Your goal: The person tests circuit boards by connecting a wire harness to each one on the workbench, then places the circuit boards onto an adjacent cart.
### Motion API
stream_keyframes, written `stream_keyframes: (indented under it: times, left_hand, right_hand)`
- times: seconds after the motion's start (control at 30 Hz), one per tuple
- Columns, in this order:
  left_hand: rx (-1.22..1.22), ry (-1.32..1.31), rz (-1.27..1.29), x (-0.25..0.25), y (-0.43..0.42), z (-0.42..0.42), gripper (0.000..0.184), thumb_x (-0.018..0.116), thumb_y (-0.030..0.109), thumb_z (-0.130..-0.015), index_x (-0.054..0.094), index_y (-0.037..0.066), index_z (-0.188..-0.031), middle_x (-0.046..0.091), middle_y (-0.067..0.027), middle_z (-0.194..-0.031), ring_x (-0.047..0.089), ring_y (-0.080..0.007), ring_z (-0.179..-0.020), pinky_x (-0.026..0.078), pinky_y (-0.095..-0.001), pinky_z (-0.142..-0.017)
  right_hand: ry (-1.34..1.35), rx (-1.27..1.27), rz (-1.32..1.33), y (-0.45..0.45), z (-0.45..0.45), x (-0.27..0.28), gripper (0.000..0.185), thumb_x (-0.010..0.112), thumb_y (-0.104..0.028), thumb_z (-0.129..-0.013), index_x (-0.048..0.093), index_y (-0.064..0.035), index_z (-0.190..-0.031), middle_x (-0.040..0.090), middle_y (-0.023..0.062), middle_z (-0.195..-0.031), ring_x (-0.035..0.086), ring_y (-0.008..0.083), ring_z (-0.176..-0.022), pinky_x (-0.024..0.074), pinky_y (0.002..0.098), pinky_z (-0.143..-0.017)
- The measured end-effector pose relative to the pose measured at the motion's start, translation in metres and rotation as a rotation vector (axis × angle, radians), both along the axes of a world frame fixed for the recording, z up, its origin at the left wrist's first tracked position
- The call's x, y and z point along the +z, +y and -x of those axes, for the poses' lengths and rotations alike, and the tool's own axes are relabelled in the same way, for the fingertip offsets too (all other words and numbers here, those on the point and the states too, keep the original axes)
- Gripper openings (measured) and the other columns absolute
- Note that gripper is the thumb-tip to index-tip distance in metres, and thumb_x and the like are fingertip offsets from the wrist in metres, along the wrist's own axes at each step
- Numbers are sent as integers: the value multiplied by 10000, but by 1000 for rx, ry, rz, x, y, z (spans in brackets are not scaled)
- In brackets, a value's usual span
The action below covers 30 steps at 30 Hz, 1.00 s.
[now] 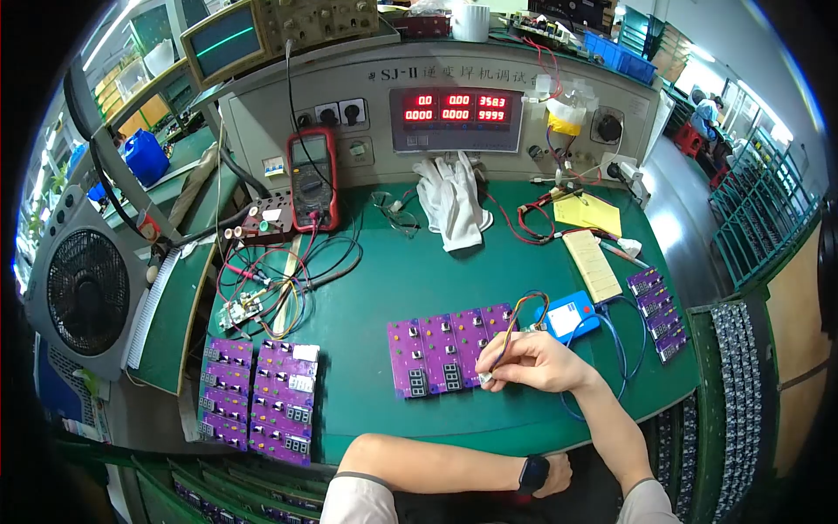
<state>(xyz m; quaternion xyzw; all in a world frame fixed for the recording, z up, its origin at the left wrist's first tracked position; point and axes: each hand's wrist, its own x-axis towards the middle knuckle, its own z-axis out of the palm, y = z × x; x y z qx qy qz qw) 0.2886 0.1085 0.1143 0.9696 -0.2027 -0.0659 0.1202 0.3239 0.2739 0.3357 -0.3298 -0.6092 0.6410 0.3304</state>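
My right hand point(537, 362) pinches a small white connector point(485, 377) on a bundle of thin coloured wires point(517, 313), over the right part of a purple circuit board panel point(428, 349). The wires run up and back toward a blue device point(569, 316) with a white label, just behind the hand. My left hand point(555, 476) rests near the front edge of the table, below the right hand, with a dark watch point(533, 474) on the wrist. Its fingers are mostly hidden, and nothing is seen in it.
Purple board panels point(284, 402) lie at the left, another point(659, 314) at the right. A red multimeter point(312, 179), tangled leads, white gloves point(454, 201) and a yellowish block point(594, 266) lie farther back. A fan point(87, 279) stands left; a person point(705, 113) sits far right.
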Motion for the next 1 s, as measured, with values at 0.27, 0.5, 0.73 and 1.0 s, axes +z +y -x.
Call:
stream_keyframes:
  times: [0.27, 0.5, 0.73, 1.0]
  left_hand:
    - [-4, 36, 24, 14, -3, 9, 241, 566, 170, -898, 774, 61, -955, 759, -142, -978, 724, -337, -937, 539, -504, -793]
    - [14, -100, -82, 40, 5, 21, 242, 560, 171, -908, 777, 66, -935, 759, -123, -972, 719, -325, -917, 537, -492, -792]
    - [71, -18, -107, 40, -2, 21, 225, 560, 166, -909, 772, 91, -929, 751, -89, -966, 708, -304, -953, 511, -470, -873]
    - [44, 13, -99, 40, -1, 22, 246, 551, 178, -921, 772, 85, -975, 752, -95, -998, 710, -300, -977, 500, -483, -904]
  right_hand:
    - [-373, -239, -558, -5, 17, -14, 201, 767, 30, -804, 780, -41, -991, 744, 68, -974, 688, 172, -886, 534, 301, -700]
    - [-465, -287, -886, -5, 24, -17, 190, 805, -28, -769, 771, -69, -951, 737, 19, -984, 634, 268, -1092, 489, 417, -1012]
    - [-483, -327, -926, -4, 29, -25, 187, 807, -9, -753, 771, -62, -928, 730, 30, -980, 578, 314, -1225, 473, 430, -1052]
    - [-458, -329, -917, -4, 29, -31, 194, 813, -10, -735, 773, -85, -909, 726, 6, -989, 589, 314, -1194, 469, 445, -1040]
